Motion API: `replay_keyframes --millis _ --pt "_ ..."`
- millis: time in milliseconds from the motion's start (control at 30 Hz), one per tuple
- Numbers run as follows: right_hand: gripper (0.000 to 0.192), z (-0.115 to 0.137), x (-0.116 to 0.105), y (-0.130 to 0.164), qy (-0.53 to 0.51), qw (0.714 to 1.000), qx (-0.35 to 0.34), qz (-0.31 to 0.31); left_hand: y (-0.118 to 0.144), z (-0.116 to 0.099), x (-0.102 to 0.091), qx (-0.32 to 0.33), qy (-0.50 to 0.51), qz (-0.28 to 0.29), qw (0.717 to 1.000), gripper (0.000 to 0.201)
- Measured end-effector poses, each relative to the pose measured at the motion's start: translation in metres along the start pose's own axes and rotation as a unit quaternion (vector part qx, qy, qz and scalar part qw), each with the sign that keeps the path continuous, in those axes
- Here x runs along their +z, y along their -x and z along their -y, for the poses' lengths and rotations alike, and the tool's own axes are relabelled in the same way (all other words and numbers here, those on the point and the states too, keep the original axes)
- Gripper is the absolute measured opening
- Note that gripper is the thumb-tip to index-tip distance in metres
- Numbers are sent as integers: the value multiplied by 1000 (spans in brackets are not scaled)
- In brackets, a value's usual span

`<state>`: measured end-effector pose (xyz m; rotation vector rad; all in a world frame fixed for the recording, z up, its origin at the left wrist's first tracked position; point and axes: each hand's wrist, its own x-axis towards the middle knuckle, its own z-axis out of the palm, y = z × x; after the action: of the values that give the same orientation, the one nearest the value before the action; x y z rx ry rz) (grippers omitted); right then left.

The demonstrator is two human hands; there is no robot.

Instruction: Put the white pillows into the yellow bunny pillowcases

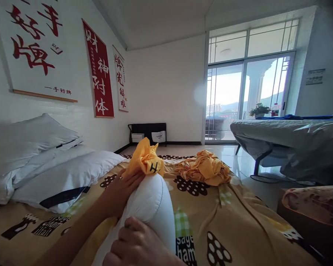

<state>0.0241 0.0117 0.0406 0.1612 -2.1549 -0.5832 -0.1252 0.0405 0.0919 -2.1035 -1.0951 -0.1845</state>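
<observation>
Fingers of left hand point(124, 186) flat, together on the far end of the white pillow point(151, 207); right hand point(138, 245) curled around its near end. Pillow's long axis runs away from the person, mid-bed point(238, 221); yellow pillowcase point(145, 159) bunched on the far tip, left hand nearer.

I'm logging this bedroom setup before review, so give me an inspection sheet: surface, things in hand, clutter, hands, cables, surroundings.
Surface: bed under a yellow patterned sheet.
Things in hand: white pillow with a yellow pillowcase bunched over its far end.
Clutter: crumpled yellow cloth heap on the bed; two bare white pillows stacked by the wall.
Hands: left hand lies against the pillow at the pillowcase edge; right hand grips the pillow's near end.
Cables: dark cable on the floor by the covered table.
Surroundings: wall banners, glass balcony doors.
</observation>
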Motion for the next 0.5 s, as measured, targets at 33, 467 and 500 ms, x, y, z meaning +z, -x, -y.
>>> replay_keyframes --millis 33,467,500 --pt "33 1 3 1 -5 1000 -4 12 3 2 -4 -17 20 7 1000 66" --pt "44 13 11 -7 2 999 -23 46 -17 29 1 -240 154 -133 949 56" --pt "45 14 13 -7 3 998 -24 53 -25 29 0 -213 138 -116 960 56"
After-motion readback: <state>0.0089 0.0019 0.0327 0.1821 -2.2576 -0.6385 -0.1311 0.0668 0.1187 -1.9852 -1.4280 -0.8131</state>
